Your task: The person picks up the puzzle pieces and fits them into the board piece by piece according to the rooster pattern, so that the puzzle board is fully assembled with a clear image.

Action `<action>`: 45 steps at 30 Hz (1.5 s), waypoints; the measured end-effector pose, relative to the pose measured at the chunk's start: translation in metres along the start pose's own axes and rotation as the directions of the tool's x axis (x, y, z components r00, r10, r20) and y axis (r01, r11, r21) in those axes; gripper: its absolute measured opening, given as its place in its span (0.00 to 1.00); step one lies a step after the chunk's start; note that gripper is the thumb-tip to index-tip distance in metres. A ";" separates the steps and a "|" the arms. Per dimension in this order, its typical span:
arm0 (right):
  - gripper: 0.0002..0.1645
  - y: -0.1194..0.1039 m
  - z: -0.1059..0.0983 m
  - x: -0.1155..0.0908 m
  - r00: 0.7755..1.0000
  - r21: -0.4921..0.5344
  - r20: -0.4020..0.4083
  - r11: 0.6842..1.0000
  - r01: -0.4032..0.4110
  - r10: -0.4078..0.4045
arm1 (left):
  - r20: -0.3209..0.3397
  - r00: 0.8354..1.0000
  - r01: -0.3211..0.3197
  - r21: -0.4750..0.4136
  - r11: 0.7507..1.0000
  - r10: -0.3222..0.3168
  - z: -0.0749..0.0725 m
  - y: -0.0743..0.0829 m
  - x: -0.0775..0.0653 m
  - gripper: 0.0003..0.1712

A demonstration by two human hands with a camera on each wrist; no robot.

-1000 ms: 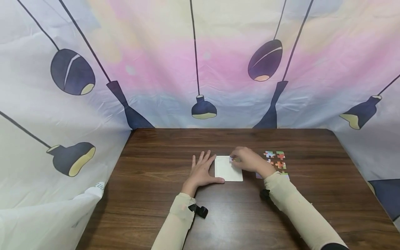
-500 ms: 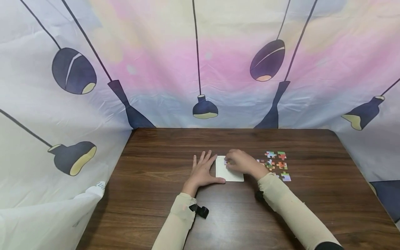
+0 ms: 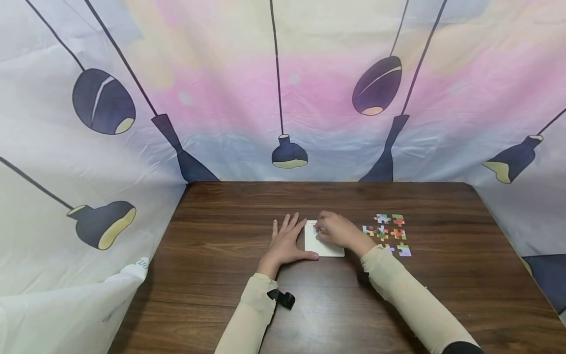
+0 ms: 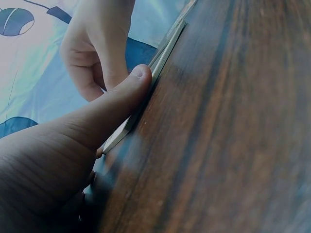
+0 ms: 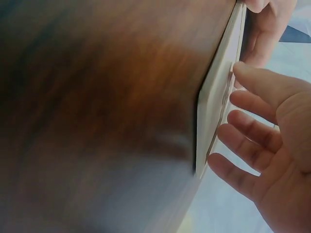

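Past the beige sleeves, L hand is spread on the brown table, gripping nothing, thumb on near edge of white tray. R hand pinches a puzzle pc, mostly hidden, at tray's far-L part. Loose pcs lie to tray's R, w/ lamp-print backdrop beyond table's far edge.

Beneath the left hand and right hand we see a brown table. Beyond them hangs a pastel cloth, printed with dark lamps; to their left, white cloth carries some small letters.
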State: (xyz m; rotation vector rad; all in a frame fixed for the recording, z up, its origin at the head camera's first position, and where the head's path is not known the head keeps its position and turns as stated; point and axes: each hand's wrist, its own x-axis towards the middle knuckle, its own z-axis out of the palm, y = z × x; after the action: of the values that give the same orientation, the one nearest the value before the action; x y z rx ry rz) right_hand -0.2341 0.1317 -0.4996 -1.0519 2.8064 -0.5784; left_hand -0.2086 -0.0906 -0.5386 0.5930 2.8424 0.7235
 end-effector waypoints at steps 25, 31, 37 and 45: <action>0.13 0.014 0.004 0.005 0.981 0.089 -0.061 0.980 -0.180 0.186 | -0.001 1.000 -0.008 -0.002 1.000 0.008 -0.002 0.001 0.002 0.68; 0.15 0.011 0.004 0.009 0.983 0.101 -0.044 0.979 -0.175 0.180 | 0.004 1.000 -0.010 -0.002 1.000 0.010 -0.002 0.001 0.003 0.68; 0.20 0.015 0.000 0.005 0.989 0.146 -0.008 0.979 -0.142 0.145 | 0.000 1.000 -0.008 0.004 1.000 0.008 -0.001 0.001 0.002 0.69; 0.33 0.047 -0.023 -0.029 0.979 0.415 -0.138 0.906 -0.082 0.152 | 0.006 1.000 0.009 -0.015 1.000 -0.008 -0.001 0.001 0.000 0.69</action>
State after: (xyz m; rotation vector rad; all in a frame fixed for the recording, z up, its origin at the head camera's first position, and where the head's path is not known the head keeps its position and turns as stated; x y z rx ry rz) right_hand -0.2460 0.1903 -0.4973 -0.7757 2.6760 -1.2231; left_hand -0.2083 -0.0901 -0.5374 0.5796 2.8293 0.7400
